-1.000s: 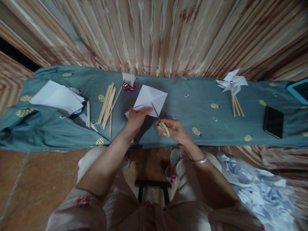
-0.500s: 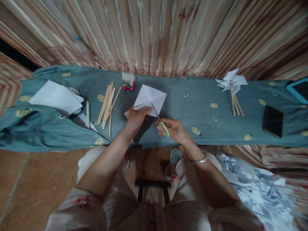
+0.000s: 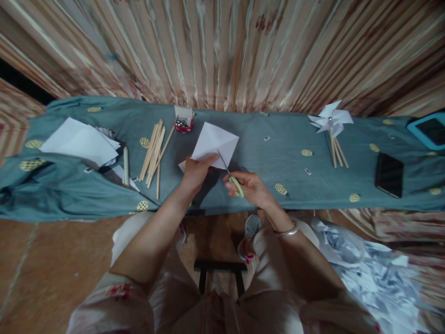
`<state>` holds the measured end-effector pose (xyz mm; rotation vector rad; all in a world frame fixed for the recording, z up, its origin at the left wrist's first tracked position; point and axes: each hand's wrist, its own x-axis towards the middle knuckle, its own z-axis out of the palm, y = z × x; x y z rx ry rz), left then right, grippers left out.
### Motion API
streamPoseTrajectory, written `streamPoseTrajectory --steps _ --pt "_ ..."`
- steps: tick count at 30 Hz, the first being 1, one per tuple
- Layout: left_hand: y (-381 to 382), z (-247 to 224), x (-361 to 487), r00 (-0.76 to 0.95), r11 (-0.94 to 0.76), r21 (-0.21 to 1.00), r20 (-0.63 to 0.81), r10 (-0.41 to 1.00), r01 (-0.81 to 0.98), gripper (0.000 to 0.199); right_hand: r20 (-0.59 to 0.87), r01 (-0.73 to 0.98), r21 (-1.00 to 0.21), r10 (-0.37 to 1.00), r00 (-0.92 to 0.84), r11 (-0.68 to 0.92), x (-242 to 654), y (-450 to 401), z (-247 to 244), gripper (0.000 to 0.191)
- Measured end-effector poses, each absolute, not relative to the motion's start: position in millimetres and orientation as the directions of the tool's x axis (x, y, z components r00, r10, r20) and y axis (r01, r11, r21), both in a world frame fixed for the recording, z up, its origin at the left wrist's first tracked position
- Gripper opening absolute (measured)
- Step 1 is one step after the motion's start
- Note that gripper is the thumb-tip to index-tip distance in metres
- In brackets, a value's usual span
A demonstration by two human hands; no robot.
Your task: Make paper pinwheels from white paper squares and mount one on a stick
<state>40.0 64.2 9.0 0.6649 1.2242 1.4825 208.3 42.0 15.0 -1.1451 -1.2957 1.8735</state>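
Note:
A square of white paper is pinched at its lower left side by my left hand, thumb on top. My right hand is closed around the green handles of a pair of scissors. Their blades lie at the paper's lower right edge and point up toward its middle, where crease lines meet. A small red box of shiny metal pins stands just beyond the paper. Left of it lie several wooden sticks.
White paper sheets and a pale cylindrical stick lie at the left. On the right are a paper pinwheel with sticks, a black phone and a blue-framed device. A bag of paper scraps sits below the table, right.
The view has shifted slightly, so the things at the right appear a little further left. Both hands keep nearly the same places on the paper and scissors.

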Motion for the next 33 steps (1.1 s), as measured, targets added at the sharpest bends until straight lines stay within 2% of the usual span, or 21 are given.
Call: streamPoseTrajectory --steps 5,12,18,22,27,30,33 --pt "68 13 41 -0.349 0.035 0.909 -0.195 0.917 -0.415 0.042 -0.32 0.034 -0.937 0.81 -0.491 -0.349 210 39 21 0.049" --pt "70 29 33 -0.391 0.02 0.896 -0.213 0.895 -0.443 0.04 -0.355 0.132 -0.932 0.783 -0.51 -0.337 213 33 37 0.054" --pt "69 36 28 -0.393 -0.009 0.889 -0.194 0.899 -0.458 0.039 -0.313 0.134 -0.95 0.836 -0.45 -0.283 215 28 37 0.053" --pt "68 32 27 -0.378 -0.033 0.901 -0.148 0.914 -0.433 0.038 -0.251 0.094 -0.968 0.913 -0.322 -0.233 213 26 41 0.054" --pt "64 29 26 -0.319 -0.016 0.957 -0.081 0.944 -0.29 0.034 -0.071 0.05 -0.996 0.997 -0.025 -0.07 212 30 49 0.053" --pt "60 29 25 -0.264 0.036 0.988 -0.075 0.962 -0.148 0.026 0.081 0.101 -0.993 0.987 0.138 0.067 216 36 56 0.052" --pt "54 29 25 -0.166 0.069 0.997 -0.074 0.983 -0.038 0.017 0.196 0.174 -0.971 0.964 0.181 0.165 217 40 62 0.049"
